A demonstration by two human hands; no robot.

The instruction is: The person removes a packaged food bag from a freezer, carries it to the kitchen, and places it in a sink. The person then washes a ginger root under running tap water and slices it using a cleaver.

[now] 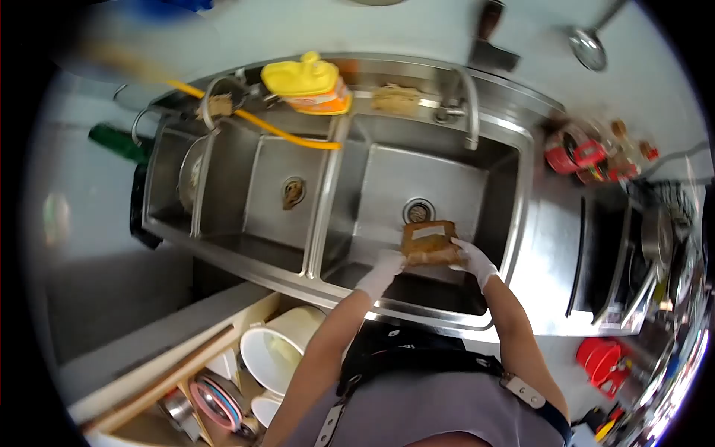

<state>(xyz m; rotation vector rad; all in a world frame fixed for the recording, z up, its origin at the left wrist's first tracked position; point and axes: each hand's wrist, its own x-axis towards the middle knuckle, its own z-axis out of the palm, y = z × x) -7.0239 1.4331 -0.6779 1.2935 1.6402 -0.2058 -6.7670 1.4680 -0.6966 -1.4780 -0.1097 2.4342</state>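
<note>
My two gloved hands, left grip [385, 270] and right grip [474, 259], are both clamped on the brown package [430, 255], one at each side of its near edge. The package is inside the large basin [417, 171], toward its near wall, just on my side of the basin's drain [418, 211]. I can see a pale label [428, 232] on it, but its print is too small to read. Behind the large basin, at its far left corner, stands a yellow jug [309, 86] with an orange and white label, likewise unreadable to me.

The large basin's near rim runs under my forearms, and its side walls stand apart from my gloves. Its floor lies open beyond the drain. The faucet [471, 112] curves over the basin's far right corner, clear of my hands; a yellow hose [287, 134] reaches its left rim. Right of the basin is the steel desk [551, 246], with bottles [622, 160] farther back. A cleaver [495, 56] is behind the basin.
</note>
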